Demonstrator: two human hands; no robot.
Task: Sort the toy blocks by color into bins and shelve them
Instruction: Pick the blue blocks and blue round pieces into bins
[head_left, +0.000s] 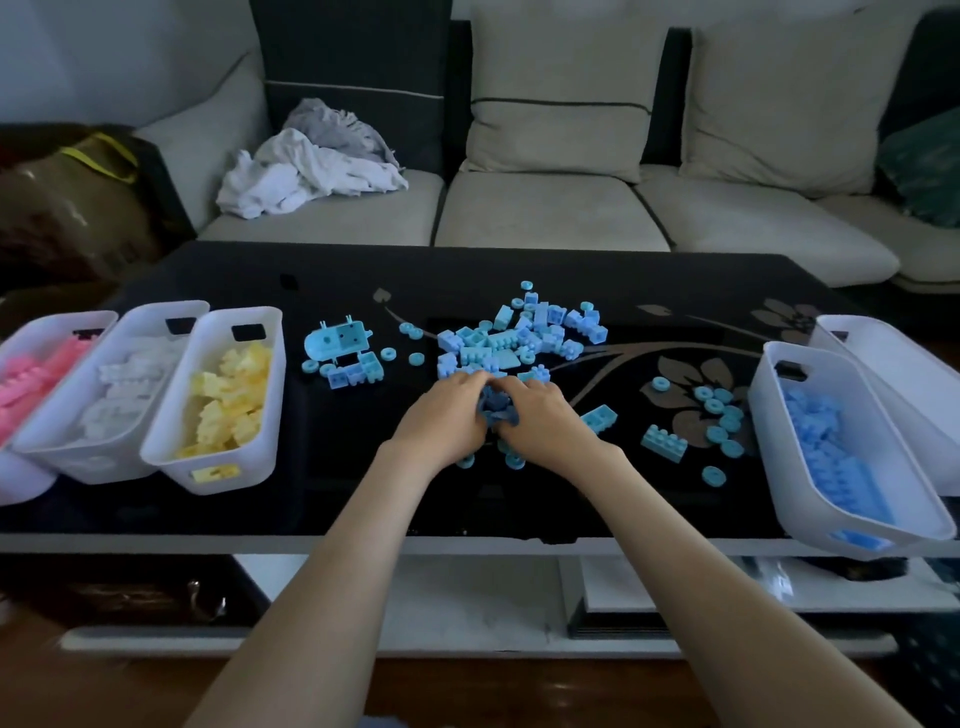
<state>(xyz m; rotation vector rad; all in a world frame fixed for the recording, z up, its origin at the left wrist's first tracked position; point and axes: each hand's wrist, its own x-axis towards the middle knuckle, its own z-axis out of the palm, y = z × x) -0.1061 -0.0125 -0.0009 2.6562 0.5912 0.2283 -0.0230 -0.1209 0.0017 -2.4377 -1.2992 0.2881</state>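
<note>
Behind the pile (519, 338) of light-blue blocks: sofa (545, 208), pale cushions with dark trim, crumpled laundry (311, 166) on its left seat.

Under the pile: table (337, 270), glossy black top with a brown flower pattern.

Left of the pile: three white bins side by side, touching.
- Pink bin (31, 332), outermost, holding pink blocks.
- White bin (150, 312), in the middle, holding white blocks.
- Yellow bin (208, 478), nearest the pile, holding pale-yellow blocks.

Right of the pile: blue bin (769, 395), partly filled with blue blocks, reaching the table's near edge. Behind it and touching: spare bin (893, 353), contents not visible.

Pile itself: loose studded bricks, small, mixed in shape, all one light blue, lying on the table top.

At the pile's near edge: left hand (441, 415) and right hand (540, 421), side by side. Fingers of both curled inward and closed around a clump (498, 408) of darker-looking blue pieces held between them. Shape of clump unclear.

Left of the pile, apart from it: boat-shaped piece (335, 340) with a few small pieces around it.

Right of the pile, toward blue bin: long brick (664, 443) and a scatter of discs (722, 415).
</note>
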